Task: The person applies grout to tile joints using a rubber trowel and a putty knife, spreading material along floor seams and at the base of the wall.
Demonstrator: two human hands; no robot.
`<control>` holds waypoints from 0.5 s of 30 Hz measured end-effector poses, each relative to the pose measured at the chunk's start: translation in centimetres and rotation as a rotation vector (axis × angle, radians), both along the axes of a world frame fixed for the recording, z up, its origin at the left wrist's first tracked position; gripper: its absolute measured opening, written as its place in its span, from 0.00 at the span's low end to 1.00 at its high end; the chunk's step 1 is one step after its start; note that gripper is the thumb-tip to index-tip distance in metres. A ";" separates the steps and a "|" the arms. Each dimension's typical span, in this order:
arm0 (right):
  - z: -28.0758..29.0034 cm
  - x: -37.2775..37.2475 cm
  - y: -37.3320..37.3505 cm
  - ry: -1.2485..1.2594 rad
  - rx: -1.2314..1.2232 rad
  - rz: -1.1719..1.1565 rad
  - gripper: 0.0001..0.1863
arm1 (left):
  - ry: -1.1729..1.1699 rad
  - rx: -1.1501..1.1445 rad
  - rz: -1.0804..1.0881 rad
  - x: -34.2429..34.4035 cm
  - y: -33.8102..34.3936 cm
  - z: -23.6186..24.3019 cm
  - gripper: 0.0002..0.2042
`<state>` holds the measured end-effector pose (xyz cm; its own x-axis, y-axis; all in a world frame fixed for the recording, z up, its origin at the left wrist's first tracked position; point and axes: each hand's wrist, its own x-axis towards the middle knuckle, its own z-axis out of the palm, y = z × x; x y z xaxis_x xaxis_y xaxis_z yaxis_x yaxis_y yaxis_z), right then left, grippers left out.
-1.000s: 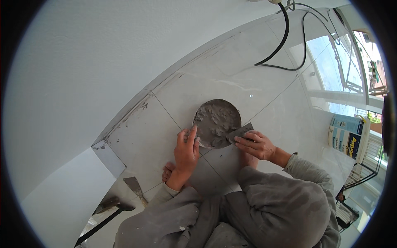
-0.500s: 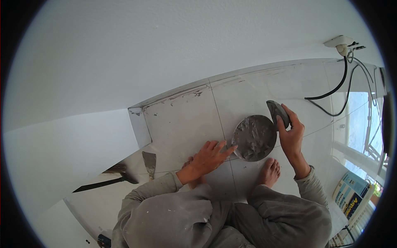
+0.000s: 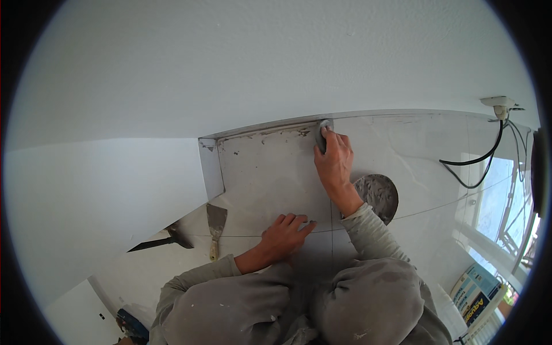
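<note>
A dark grey half-round scraper is gripped in my right hand, its end against the skirting tiles where the wall meets the floor. The fingers partly cover it. Below that wrist, a round bowl of grey grout-like paste stands on the floor, partly hidden by my right forearm. My left hand hovers in front of my knees, empty, fingers bent and apart, with grey paste on a fingertip. To its left lies a putty knife with a broad, stained blade.
Grey smears mark the pale floor tiles along the skirting. A white boxed-out wall juts in at left, with a black-handled tool beside it. Black cable hangs from a wall socket. A printed bag stands at lower right.
My right hand has carried the scraper from beside the bowl, left and forward to the skirting. My left hand has drawn back from the bowl's rim. The view has shifted slightly.
</note>
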<state>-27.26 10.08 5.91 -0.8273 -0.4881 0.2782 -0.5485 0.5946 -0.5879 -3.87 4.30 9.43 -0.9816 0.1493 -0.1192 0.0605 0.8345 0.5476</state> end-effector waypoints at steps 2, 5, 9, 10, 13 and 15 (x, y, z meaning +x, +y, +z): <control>-0.2 1.4 -2.0 0.011 -0.009 0.062 0.26 | -0.008 0.039 0.059 0.9 -0.5 0.2 0.25; -0.7 4.5 -5.2 -0.080 -0.087 0.181 0.27 | -0.011 0.101 0.176 2.1 -0.8 0.1 0.22; -1.8 8.5 -10.3 -0.105 -0.113 0.374 0.23 | 0.074 0.105 0.306 2.6 -1.2 0.5 0.19; -1.6 8.9 -11.1 -0.118 -0.097 0.430 0.21 | 0.074 0.090 0.321 2.5 -1.2 0.7 0.19; -0.9 8.4 -11.2 -0.285 -0.090 0.487 0.16 | 0.085 0.081 0.396 2.9 -1.6 1.3 0.15; 0.2 7.6 -10.0 -0.423 -0.148 0.409 0.14 | 0.091 0.078 0.460 3.3 -1.7 1.8 0.14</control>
<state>-19.67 0.08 6.13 -0.6344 -0.7710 0.0555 -0.4161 0.2800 -0.8652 -0.61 2.61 11.20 -0.9538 -0.2983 -0.0351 -0.2550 0.7424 0.6196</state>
